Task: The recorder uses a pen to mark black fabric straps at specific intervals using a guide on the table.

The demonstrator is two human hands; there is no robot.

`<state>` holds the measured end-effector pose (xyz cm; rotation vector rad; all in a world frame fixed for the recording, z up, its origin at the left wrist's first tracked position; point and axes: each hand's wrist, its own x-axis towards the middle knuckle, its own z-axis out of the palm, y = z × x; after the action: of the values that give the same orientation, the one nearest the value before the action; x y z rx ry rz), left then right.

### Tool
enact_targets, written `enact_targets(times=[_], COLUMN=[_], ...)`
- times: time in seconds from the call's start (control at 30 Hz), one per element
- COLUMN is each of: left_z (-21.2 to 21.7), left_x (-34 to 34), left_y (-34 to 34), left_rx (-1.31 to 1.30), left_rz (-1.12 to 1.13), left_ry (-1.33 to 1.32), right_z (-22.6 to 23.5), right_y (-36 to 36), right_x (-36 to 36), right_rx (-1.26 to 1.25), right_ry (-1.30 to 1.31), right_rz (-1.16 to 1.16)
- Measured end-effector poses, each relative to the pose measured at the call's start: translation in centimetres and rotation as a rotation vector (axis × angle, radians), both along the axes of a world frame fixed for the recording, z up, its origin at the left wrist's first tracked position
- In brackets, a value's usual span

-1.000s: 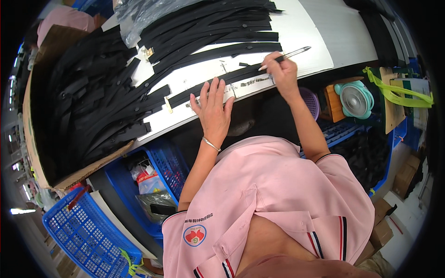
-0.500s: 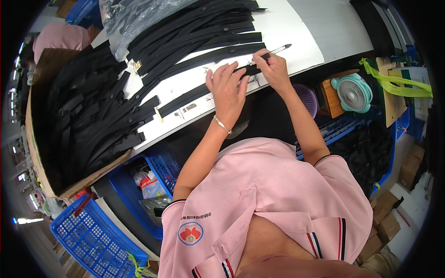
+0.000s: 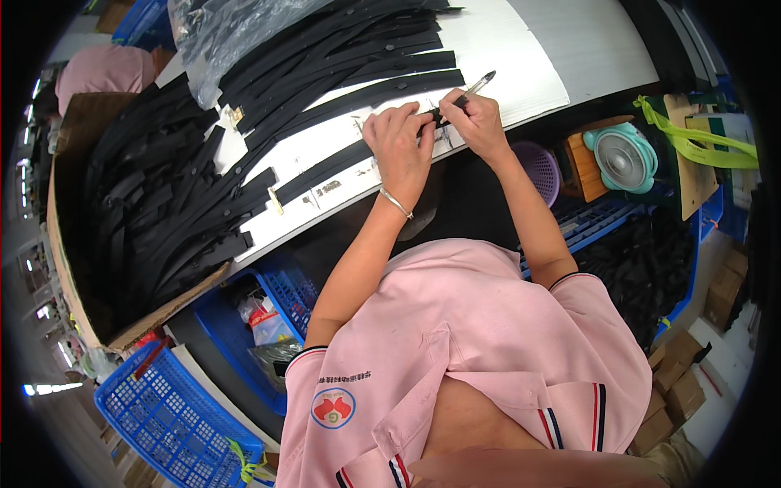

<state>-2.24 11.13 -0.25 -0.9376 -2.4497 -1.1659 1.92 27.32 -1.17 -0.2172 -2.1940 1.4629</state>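
Note:
My right hand point(image 3: 480, 128) grips a pen point(image 3: 481, 83) with a clear barrel, its far end pointing up and right. The fingers hide the pen's writing end, which is at the right end of a black fabric strip point(image 3: 329, 169). My left hand point(image 3: 400, 150) holds that strip against the white board point(image 3: 521, 73), fingers bent over it and thumb close to the right hand. The strip runs left along small marks on the board. Just beyond my hands lies another black strip point(image 3: 407, 84) with a round dark spot on it.
Many black strips point(image 3: 325, 61) lie at the back under clear plastic point(image 3: 236, 37). A cardboard box point(image 3: 61, 244) full of strips stands at left. Blue baskets point(image 3: 175, 419) are below the table. At right are a purple basket point(image 3: 543, 175) and a teal fan point(image 3: 622, 159).
The pen has tilted more upright, its far end shifting left and up. My left hand has moved only slightly and remains on the strip.

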Motion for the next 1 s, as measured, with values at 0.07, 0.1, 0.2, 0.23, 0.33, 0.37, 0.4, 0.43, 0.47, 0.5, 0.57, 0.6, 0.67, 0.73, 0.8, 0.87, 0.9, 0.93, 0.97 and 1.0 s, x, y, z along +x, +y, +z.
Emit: enact_targets(times=[0.07,0.1,0.2,0.23,0.33,0.37,0.4,0.43,0.47,0.5,0.57,0.6,0.67,0.73,0.8,0.87,0.9,0.93,0.97,1.0], left_z=[0.0,-0.1,-0.1,-0.1,0.0,0.1,0.8,1.0,0.9,0.8,0.2,0.3,0.3,0.1,0.0,-0.1,-0.2,-0.3,-0.4,0.1], left_x=[0.0,0.0,-0.1,-0.1,0.0,0.6,1.4,2.0,2.6,3.1,2.7,2.1,0.3,-2.4,-5.0,-5.9,-6.0,-6.1,-6.0,-5.6], left_y=[0.1,0.0,-0.2,-0.3,-0.8,-1.1,-1.3,-2.1,-2.6,-2.9,-3.6,-3.6,-3.2,-2.6,-2.5,-3.0,-3.3,-3.8,-4.8,-5.8], left_rx=[0.002,0.003,-0.003,-0.006,-0.041,-0.08,-0.117,-0.185,-0.197,-0.202,-0.236,-0.236,-0.272,-0.295,-0.268,-0.271,-0.22,-0.171,-0.088,-0.04], left_rz=[0.0,0.002,0.01,0.026,-0.008,0.015,0.036,0.016,0.04,0.044,0.017,0.026,0.008,0.01,-0.03,-0.036,-0.057,-0.076,-0.066,-0.035], left_ry=[0.0,0.0,-0.005,-0.004,-0.019,0.01,0.04,0.007,-0.016,-0.042,-0.077,-0.078,-0.064,-0.03,-0.004,-0.004,-0.039,-0.074,-0.073,-0.035], right_z=[-0.2,-0.1,0.4,0.5,0.3,0.0,-0.2,0.1,0.2,0.3,0.2,0.1,-0.1,-0.2,0.0,0.0,-0.1,-0.2,-0.3,-0.3], right_y=[0.1,0.0,-0.3,-0.5,-0.3,-0.1,0.3,0.5,0.3,0.4,0.0,-0.3,-0.4,-0.5,-0.7,-0.8,-0.8,-0.8,-0.8,-0.8], right_x=[0.1,0.1,-0.2,-0.4,-0.2,0.1,0.5,0.7,0.8,1.1,1.0,1.0,1.0,1.0,0.9,0.7,0.7,0.6,0.5,0.5], right_rx=[0.03,0.013,0.032,0.068,0.066,-0.069,-0.202,-0.177,-0.214,-0.171,-0.132,-0.134,-0.133,-0.131,-0.129,-0.102,-0.099,-0.087,-0.076,-0.077], right_ry=[0.017,0.004,-0.001,0.008,-0.034,-0.055,-0.077,-0.052,-0.016,0.003,0.026,0.077,0.128,0.075,0.07,0.028,0.03,0.039,0.048,0.047], right_rz=[0.035,0.04,0.048,0.045,0.068,0.077,0.083,0.07,0.05,0.022,0.006,-0.043,-0.089,-0.127,-0.128,-0.128,-0.133,-0.122,-0.109,-0.118])
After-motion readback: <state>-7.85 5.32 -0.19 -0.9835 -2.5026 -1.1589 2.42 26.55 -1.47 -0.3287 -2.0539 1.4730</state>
